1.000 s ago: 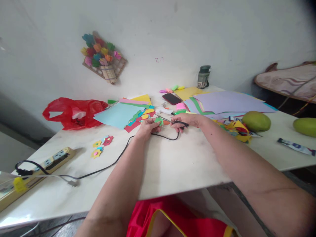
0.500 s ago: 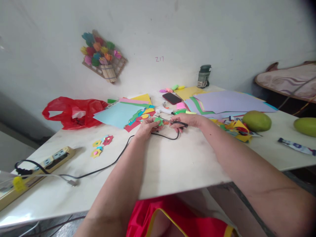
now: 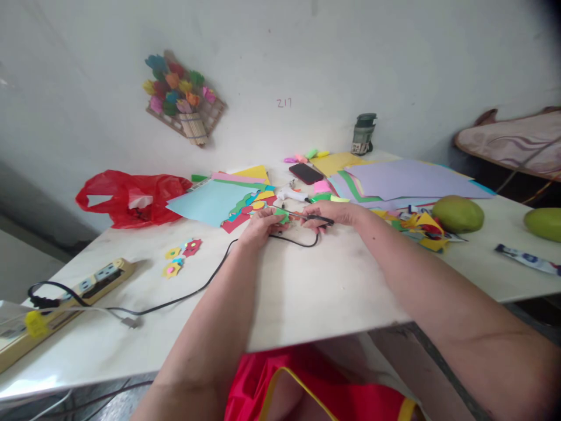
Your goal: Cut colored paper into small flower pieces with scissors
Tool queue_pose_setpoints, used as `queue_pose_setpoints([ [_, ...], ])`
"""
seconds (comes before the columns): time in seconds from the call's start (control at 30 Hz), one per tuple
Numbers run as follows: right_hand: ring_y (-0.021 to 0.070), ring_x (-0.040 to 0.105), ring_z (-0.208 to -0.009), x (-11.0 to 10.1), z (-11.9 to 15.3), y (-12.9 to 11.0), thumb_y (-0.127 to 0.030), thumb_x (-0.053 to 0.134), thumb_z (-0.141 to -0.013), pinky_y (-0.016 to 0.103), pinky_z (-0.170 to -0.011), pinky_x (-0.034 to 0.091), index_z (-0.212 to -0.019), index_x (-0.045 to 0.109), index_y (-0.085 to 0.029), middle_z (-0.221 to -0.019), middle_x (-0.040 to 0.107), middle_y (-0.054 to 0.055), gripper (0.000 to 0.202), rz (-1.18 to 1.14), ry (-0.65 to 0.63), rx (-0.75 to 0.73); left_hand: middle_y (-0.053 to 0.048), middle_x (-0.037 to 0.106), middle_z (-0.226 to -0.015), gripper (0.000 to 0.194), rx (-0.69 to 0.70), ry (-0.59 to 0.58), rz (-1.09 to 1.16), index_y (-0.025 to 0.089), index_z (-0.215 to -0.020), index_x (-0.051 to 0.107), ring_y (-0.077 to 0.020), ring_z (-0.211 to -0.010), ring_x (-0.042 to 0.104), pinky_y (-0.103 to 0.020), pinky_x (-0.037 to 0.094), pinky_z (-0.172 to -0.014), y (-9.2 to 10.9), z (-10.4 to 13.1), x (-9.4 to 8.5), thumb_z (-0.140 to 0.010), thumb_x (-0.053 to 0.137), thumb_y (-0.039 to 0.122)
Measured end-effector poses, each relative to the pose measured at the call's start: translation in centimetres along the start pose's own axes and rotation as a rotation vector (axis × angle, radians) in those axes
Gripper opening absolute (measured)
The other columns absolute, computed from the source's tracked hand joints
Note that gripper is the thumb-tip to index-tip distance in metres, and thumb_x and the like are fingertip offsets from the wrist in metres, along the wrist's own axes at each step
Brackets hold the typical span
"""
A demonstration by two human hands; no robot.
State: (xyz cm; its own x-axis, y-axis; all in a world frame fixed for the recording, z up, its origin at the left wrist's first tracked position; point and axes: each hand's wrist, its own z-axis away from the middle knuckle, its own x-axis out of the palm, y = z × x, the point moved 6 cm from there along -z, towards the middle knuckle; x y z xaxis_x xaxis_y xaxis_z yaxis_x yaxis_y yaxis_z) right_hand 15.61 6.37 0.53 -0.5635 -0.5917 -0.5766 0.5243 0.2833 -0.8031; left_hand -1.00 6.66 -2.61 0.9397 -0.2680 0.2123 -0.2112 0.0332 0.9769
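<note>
Between the fingertips of my left hand [image 3: 259, 227] is a small piece of green paper [image 3: 282, 217]. My right hand [image 3: 322, 215] is closed round the black handles of a pair of scissors [image 3: 323, 220]. The thin blades point left to the green piece; whether they touch it is too small to tell. Just beyond both hands lies a white glue gun [image 3: 290, 195]. Cut scalloped paper strips [image 3: 241, 209] are close to my left hand. Below the hands a black cord [image 3: 205, 286] runs across the table.
Small paper flowers [image 3: 191, 248] and a power strip [image 3: 94, 285] lie at left, by a red plastic bag [image 3: 131, 196]. A phone [image 3: 305, 173], purple sheets [image 3: 394, 180], paper scraps [image 3: 423, 228], a green fruit [image 3: 458, 214] and a tube [image 3: 526, 259] occupy the back and right.
Both hands stay almost in the same place with the scissors and green paper. The scissor blades have shifted slightly against the paper. The view has moved a little.
</note>
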Motion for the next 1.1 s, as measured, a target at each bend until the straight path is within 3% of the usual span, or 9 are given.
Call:
queue_pose_setpoints([
  [0.6,0.0077,0.050,-0.047,0.03,-0.18,-0.03,-0.045,0.070,-0.072,0.022,-0.044,0.035,-0.086,0.064,-0.014,-0.060,0.059,-0.001,0.035,0.038,-0.003,-0.023,-0.001,0.062,-0.054,0.028,-0.003,-0.015,-0.036,0.013,-0.062,0.057,-0.0091,-0.047,0.055,-0.022,0.041,-0.051,0.16,0.05,0.09,-0.057,0.081,0.028],
  [1.1,0.0077,0.050,-0.046,0.05,-0.26,0.23,-0.048,0.071,-0.070,0.022,-0.044,0.033,-0.087,0.064,-0.014,-0.058,0.059,-0.002,0.038,0.035,-0.003,-0.005,0.002,0.056,-0.050,0.029,0.023,-0.036,-0.006,0.014,-0.058,0.056,-0.0062,-0.044,0.046,-0.029,0.051,-0.061,0.25,0.02,0.16,-0.056,0.082,0.028],
])
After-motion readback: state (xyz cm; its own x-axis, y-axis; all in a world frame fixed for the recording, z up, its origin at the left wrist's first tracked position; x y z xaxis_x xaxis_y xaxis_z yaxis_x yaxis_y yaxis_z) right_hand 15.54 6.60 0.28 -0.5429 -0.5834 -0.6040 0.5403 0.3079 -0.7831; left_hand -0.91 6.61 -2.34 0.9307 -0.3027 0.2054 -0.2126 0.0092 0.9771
